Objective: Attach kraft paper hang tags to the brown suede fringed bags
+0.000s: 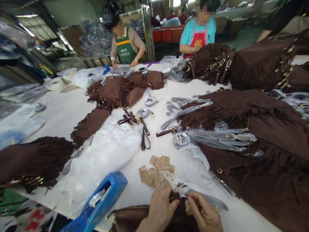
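Note:
A dark brown bag (131, 217) with a zipper edge lies at the near table edge, beneath both hands. My left hand (160, 206) is closed in a pinch on a small dark brown strap piece at the bag's top. Close beside it, my right hand (205, 214) has thumb and fingers pinched together at a small tan tag (188, 207); the tag's string is too fine to make out. Just beyond my left hand lies a loose pile of brown cardboard tags (156, 169) with white strings (166, 174).
A blue tape dispenser (106, 196) stands left of the bag. Brown fringed bags (265, 145) are heaped right, others (111, 88) further back. Wrapped straps (217, 138), short wrist straps (145, 133) and white plastic bags (103, 151) lie between. Two people (129, 46) work across the table.

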The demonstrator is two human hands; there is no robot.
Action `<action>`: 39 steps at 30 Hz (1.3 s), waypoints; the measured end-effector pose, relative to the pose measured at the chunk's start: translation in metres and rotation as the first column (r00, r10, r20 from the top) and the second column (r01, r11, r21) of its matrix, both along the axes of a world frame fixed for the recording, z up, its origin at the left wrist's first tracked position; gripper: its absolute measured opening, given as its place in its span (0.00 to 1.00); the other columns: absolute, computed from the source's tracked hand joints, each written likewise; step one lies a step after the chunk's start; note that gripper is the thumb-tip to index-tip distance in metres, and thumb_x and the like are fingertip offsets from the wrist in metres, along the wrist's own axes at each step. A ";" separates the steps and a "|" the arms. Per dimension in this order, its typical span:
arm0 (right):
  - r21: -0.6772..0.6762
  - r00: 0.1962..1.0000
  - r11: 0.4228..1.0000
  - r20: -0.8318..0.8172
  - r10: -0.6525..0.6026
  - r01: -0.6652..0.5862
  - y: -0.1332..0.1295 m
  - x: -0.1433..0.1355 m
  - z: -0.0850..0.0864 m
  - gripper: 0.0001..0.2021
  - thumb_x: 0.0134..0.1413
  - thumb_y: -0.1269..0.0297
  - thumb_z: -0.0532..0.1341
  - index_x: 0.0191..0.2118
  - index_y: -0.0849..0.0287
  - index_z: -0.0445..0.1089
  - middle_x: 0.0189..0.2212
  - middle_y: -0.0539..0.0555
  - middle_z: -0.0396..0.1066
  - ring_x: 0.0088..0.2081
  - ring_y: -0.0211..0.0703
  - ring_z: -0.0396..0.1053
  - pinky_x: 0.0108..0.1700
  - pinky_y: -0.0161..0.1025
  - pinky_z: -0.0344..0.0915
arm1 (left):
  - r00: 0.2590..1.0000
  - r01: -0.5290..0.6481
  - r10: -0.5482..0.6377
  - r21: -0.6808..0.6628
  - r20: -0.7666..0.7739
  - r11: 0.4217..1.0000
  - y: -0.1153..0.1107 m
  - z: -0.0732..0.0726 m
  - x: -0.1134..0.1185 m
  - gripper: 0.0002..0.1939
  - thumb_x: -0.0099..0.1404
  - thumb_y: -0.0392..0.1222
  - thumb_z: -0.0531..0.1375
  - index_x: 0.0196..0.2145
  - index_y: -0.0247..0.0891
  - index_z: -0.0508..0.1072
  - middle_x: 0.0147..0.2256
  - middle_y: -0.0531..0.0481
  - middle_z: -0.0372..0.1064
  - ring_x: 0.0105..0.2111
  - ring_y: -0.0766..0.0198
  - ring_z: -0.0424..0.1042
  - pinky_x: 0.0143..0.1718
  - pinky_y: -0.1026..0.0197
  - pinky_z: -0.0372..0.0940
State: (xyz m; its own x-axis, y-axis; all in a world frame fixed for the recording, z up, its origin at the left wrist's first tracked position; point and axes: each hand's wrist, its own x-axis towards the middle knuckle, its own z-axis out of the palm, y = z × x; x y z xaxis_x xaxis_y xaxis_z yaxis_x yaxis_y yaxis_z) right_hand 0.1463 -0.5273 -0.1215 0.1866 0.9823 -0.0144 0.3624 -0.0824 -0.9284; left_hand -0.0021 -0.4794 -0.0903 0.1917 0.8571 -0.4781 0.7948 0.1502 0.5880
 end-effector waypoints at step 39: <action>0.441 0.767 0.838 0.640 -0.043 -0.321 -0.010 -0.006 -0.027 0.10 0.55 0.74 0.56 0.41 0.61 0.71 0.31 0.59 0.77 0.32 0.46 0.75 0.33 0.40 0.74 | 0.942 -0.194 0.247 -0.231 0.228 0.953 0.000 -0.015 -0.002 0.10 0.44 0.38 0.60 0.29 0.40 0.75 0.28 0.54 0.71 0.34 0.59 0.66 0.36 0.62 0.60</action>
